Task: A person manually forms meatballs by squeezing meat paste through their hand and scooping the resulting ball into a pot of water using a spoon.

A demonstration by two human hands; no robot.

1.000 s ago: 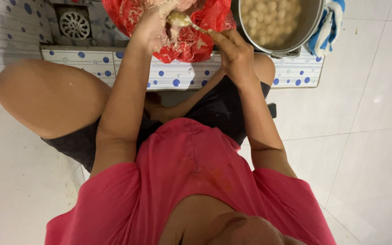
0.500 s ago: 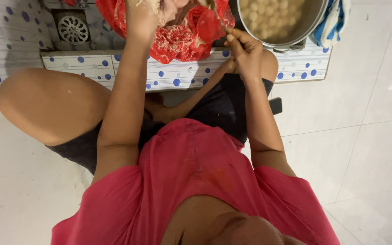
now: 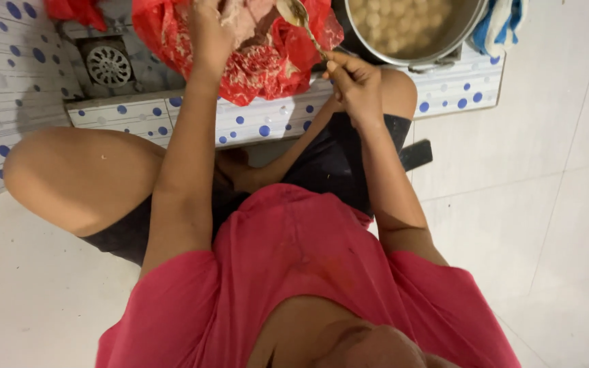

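Seated on the floor, knees apart, facing a low tiled ledge (image 3: 267, 123) with blue dots — ledge works as the surface, so both arms reach forward and up.

Left hand (image 3: 211, 31) is curled around a lump of pale pink paste (image 3: 250, 17) over the red plastic bag (image 3: 267, 65). Fingers are closed on the lump, not spread; the fingertips sit at the frame top, so the exact grip is hard to read. Held over the bag, probably so drips land inside it.

Right hand (image 3: 352, 82) pinches the handle of a metal spoon (image 3: 301, 24) between thumb and fingers, bowl pointing up and left, just beside the paste. Looks angled that way to scrape a portion off the lump.

Steel pot (image 3: 410, 31) stands on the ledge right of the bag, close to the spoon hand — full of pale round balls in cloudy liquid. Short transfer path from bag to pot.

Blue-and-white cloth (image 3: 506, 24) hangs at the pot's far side. Round floor drain (image 3: 108, 65) sits in the recess left of the bag — wet work near a drain makes sense.
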